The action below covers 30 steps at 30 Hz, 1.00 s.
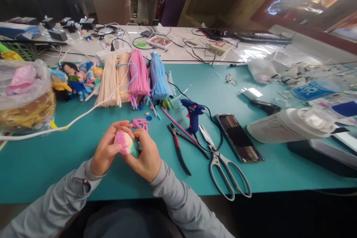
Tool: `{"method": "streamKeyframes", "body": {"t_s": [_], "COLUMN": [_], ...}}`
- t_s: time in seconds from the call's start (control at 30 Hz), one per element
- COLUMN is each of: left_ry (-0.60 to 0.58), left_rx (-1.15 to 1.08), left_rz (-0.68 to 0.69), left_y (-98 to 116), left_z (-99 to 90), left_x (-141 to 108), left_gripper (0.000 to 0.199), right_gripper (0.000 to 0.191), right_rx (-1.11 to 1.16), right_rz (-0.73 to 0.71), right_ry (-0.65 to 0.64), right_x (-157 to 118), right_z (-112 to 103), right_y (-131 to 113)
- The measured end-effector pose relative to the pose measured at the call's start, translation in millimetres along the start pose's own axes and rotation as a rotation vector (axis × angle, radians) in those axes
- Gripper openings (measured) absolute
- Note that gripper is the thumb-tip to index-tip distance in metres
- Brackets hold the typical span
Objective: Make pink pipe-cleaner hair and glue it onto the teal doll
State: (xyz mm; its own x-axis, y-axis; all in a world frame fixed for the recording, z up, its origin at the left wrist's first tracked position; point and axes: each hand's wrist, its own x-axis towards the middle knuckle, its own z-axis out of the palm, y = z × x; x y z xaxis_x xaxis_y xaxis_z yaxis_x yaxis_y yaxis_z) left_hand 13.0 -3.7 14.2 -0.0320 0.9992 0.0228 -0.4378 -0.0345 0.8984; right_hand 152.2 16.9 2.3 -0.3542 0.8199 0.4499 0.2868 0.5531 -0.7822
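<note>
Between my two hands is a small doll (pixel 127 145) with pink hair, a cream face and a green part low on the right. My left hand (pixel 107 148) closes round its pink side. From the other side my right hand (pixel 146 155) grips it with thumb and fingers, covering much of the green part. Just beyond my fingertips lie short pink pipe cleaner pieces (pixel 141 123). To the right of my hands are red-and-black cutting pliers (pixel 178 148), a blue glue gun (pixel 193 113) and large grey-handled scissors (pixel 223 167).
Bundles of cream (pixel 108 81), pink (pixel 139 72) and blue pipe cleaners (pixel 159 76) stand behind my hands, beside finished dolls (pixel 76 78). A white cable (pixel 86 113) crosses the left side. At right are a phone (pixel 238 137) and a white tumbler (pixel 279 125).
</note>
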Motion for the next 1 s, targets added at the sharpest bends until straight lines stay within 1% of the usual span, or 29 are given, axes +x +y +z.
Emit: {"method": "streamKeyframes", "body": {"t_s": [0.37, 0.6, 0.73, 0.9, 1.0], "left_ry": [0.019, 0.03, 0.024, 0.002, 0.023], "left_rx": [0.009, -0.006, 0.007, -0.021, 0.003], "left_rz": [0.014, 0.006, -0.015, 0.007, 0.003], "left_y": [2.0, 0.9, 2.1, 3.1, 3.4], "left_z": [1.7, 2.1, 1.0, -0.4, -0.2], "left_x": [-0.1, -0.8, -0.7, -0.7, -0.6], "left_gripper": [0.049, 0.049, 0.046, 0.046, 0.045], "right_gripper": [0.029, 0.025, 0.025, 0.024, 0.025], "right_rx": [0.03, 0.02, 0.024, 0.073, 0.081], "right_rz": [-0.006, -0.01, 0.008, 0.023, 0.025], "right_ry": [-0.006, -0.005, -0.002, 0.004, -0.006], "right_x": [-2.0, -2.6, -2.5, -1.0, -1.1], "right_z": [2.3, 2.6, 0.8, -2.7, -3.2], "right_y": [1.5, 2.5, 1.7, -1.3, -1.9]}}
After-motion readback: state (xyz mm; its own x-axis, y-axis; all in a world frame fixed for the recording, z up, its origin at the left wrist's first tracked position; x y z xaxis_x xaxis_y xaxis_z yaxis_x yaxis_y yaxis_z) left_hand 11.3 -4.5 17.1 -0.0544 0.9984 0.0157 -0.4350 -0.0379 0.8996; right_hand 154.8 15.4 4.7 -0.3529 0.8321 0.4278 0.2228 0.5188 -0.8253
